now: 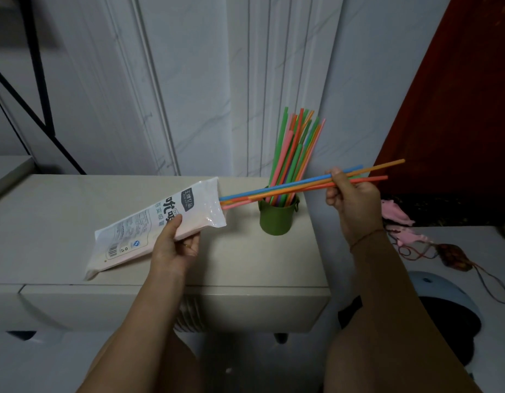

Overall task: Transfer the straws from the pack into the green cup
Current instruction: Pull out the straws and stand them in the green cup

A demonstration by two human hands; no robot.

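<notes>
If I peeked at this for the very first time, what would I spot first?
Probably the bunch of bright straws standing up in the green cup near the middle of the white table. Next, the right hand pinching a few straws whose far ends are just inside the open mouth of the white pack, which the left hand holds tilted on the left.

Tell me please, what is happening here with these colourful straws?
A person is moving straws from a pack into a cup. The left hand holds the white straw pack tilted above the white counter. The right hand pinches a few straws, most with their far ends at the pack's mouth. The green cup on the counter already holds many upright straws.
</notes>
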